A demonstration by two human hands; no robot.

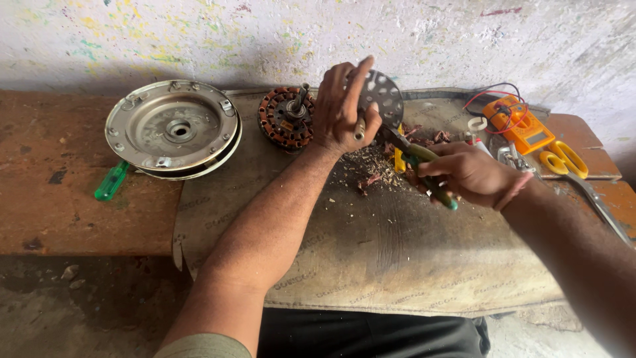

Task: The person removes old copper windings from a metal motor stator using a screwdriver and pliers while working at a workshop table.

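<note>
1. Grip status: left hand is closed around the edge and short shaft of a perforated metal disc, index finger raised along its face; the disc is held upright above the surface, just right of the copper winding.
2. Right hand is wrapped tight around the green handles of a pair of pliers; the nose of the pliers points up and left to the lower part of the disc, at or beside the left fingers. Whether the nose bites on anything cannot be told.
3. Handling judgement: the disc looks like stiff, thin metal, light to moderate in weight, with hard edges and holes; it should not flex, but may slip in bare fingers. Rim and shaft appear the soundest places to take hold.
4. Copper winding stands on the mat, touching or just behind the left hand.
5. Round metal cover lies well to the left on the wooden surface, with a green screwdriver partly under its edge.
6. Brown scraps lie scattered on the mat below the hands.
7. Orange meter with red and black leads and yellow scissors lie at the right, apart from the hands.
</note>
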